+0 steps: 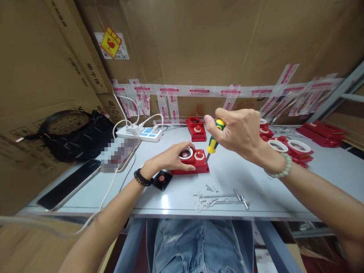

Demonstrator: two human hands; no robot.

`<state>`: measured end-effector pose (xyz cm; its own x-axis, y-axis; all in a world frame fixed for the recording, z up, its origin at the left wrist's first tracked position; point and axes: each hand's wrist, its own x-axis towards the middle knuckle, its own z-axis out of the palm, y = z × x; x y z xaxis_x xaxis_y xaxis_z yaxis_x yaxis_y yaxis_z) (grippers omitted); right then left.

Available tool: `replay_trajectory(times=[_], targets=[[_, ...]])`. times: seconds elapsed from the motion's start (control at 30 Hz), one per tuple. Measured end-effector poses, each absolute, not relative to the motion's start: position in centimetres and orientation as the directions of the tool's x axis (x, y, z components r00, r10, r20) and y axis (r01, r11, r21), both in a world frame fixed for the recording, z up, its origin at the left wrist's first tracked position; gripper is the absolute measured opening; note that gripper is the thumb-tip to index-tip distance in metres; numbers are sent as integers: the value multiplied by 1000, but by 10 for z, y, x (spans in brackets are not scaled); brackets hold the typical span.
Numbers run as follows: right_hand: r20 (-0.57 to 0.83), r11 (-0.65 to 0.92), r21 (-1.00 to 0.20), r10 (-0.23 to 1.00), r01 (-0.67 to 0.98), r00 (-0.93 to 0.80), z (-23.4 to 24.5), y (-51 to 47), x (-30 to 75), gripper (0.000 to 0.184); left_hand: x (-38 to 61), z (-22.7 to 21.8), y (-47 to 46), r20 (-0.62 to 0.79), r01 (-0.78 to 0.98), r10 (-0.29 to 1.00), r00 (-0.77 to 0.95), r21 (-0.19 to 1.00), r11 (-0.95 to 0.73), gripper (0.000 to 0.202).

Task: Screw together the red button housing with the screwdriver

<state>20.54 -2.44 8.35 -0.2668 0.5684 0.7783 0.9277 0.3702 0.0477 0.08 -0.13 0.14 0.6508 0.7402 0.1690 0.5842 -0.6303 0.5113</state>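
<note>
A red plastic housing (196, 169) with a white ring and a red knob lies on the table. My left hand (170, 156) is closed around its left part, thumb on the near side and fingers at the ring. My right hand (240, 131) grips a yellow-and-green screwdriver (212, 145), held tilted. Its tip meets the housing's right side near a corner; whether a screw sits there is too small to tell. Beside my left wrist lies a black square part (162, 179) with a red centre. Loose screws (209, 187) lie in front of the housing.
Metal rods (224, 199) with white string lie near the front edge. Behind stands another red housing (196, 129); several more (292, 147) are at right. On the left are a power strip (139, 133), two phones (71, 184), a black bag (82, 134) and a white cable (106, 195). Cardboard walls the back.
</note>
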Motion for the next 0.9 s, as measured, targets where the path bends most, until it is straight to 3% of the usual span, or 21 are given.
replay_trajectory(times=[0.07,0.2,0.37,0.53,0.73,0.9], targets=[[748,387,25,604,922,-274,87,-25,206,46,1,1,-2,179,577,740,649,519,-631,55],[658,541,-150,679,827,-325,96,-29,214,39,0,1,-2,187,563,738,649,534,-630,53],[662,584,-323,702,745,-263,95,-34,228,37,3,1,-2,189,559,740,645,543,-626,53],[665,587,-401,714,703,-217,87,-33,232,33,1,2,-3,164,561,749,643,564,-605,60],[702,576,-496,707,649,-90,72,-15,234,32,-20,1,-1,76,578,762,643,605,-548,103],[681,619,-508,715,600,-161,65,-9,233,32,-25,-2,1,44,585,788,614,645,-492,94]])
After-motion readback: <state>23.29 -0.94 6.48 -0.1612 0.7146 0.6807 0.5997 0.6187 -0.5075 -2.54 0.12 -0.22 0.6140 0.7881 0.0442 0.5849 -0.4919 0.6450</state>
